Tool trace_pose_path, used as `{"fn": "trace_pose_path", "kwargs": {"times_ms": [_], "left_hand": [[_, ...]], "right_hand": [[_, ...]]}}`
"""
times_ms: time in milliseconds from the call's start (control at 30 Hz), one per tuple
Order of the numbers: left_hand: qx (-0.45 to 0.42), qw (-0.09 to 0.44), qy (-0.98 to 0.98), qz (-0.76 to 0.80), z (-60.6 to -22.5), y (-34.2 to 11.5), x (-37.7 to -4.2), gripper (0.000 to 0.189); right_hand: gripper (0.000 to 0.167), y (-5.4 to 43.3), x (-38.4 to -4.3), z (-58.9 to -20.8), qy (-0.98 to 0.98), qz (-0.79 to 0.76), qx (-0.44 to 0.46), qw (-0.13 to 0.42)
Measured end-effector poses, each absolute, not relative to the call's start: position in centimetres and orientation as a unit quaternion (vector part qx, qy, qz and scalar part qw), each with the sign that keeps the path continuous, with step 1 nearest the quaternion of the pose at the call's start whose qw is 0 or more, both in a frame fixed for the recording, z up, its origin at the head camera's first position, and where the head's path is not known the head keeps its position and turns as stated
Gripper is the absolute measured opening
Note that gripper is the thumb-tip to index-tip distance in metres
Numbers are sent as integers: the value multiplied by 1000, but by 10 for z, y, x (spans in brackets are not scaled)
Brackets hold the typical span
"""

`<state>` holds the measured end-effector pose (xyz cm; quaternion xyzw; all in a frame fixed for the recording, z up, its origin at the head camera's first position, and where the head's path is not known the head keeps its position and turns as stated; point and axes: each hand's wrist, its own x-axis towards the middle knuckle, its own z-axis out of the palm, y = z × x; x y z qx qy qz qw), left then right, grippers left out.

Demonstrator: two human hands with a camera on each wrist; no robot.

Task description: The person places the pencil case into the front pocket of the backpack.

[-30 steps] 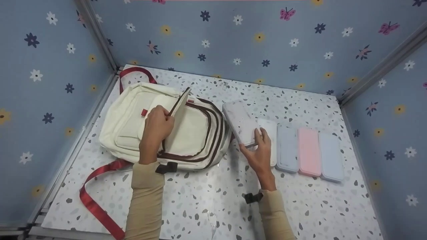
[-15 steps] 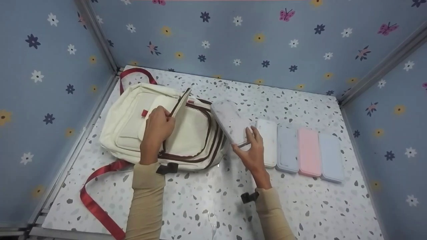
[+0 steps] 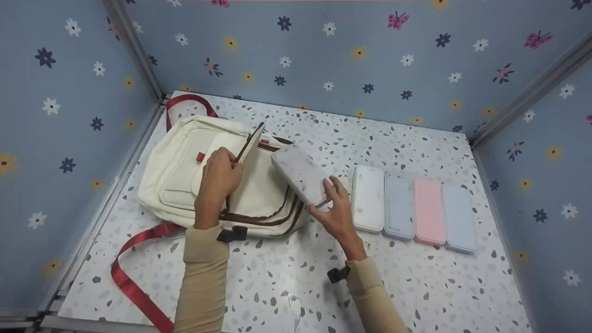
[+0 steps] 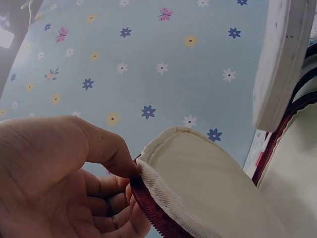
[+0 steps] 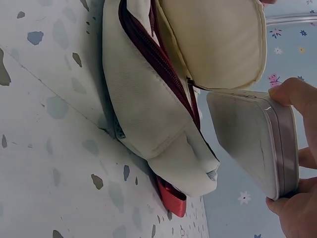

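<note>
A cream backpack (image 3: 180, 162) with brown-red zips lies on the speckled table, its front pocket unzipped. My left hand (image 3: 218, 173) pinches the zip edge of the pocket's flap (image 4: 203, 173) between thumb and fingers and holds it raised. In my right hand (image 3: 340, 217) is a whitish, marbled pencil case (image 3: 300, 173), gripped at its near end by thumb and fingers. That case is tilted in the air over the right side of the pocket opening. In the right wrist view, the case (image 5: 247, 134) appears beside the lifted flap. The pocket's depth is partly hidden by the case.
To the right, a white case (image 3: 368, 199), a grey-blue case (image 3: 399, 206), a pink case (image 3: 429, 210) and a light blue case (image 3: 459, 217) lie side by side. A red strap (image 3: 134, 286) trails toward the front left. Flowered panels (image 3: 323, 60) enclose the table.
My right hand has carried the whitish pencil case leftward, from beside the backpack to over its pocket. My left hand stays on the flap, nearly unmoved.
</note>
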<state>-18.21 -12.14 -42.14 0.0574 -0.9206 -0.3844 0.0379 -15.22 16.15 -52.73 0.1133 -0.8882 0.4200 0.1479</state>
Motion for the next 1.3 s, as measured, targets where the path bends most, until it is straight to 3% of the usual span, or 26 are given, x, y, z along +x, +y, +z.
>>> {"fn": "trace_pose_path", "kwargs": {"times_ms": [833,1300], "left_hand": [[38,30,-920,-388,-421,-121,-180,21],[45,24,-920,-387,-421,-120,-180,22]], "right_hand": [[73,138,-174,-529,-908,358,215,10],[75,134,-191,-524,-919,346,190,-8]]}}
